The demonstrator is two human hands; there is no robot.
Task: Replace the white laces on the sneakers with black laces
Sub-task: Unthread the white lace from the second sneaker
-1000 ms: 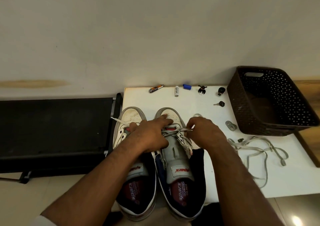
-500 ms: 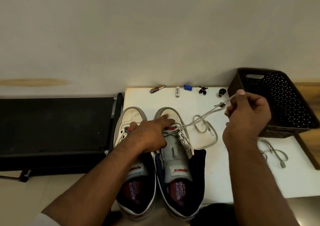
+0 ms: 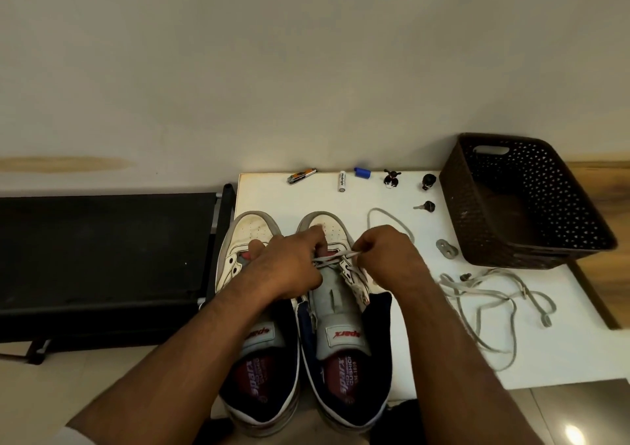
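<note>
Sneakers stand side by side on the white table (image 3: 426, 359), toes toward the wall. The left hand (image 3: 289, 267) lies across both, fingers pressing the right sneaker (image 3: 341, 325) near its toe; the left sneaker (image 3: 252, 233) shows bare eyelets. The right hand (image 3: 388, 257) pinches the white lace (image 3: 335, 259) at the right sneaker's lowest eyelets, its slack looping behind the knuckles. A second lace (image 3: 491, 294) lies loose near the brown basket (image 3: 521, 206).

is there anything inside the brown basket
No, the brown basket on the white table shows only its bare bottom.
</note>
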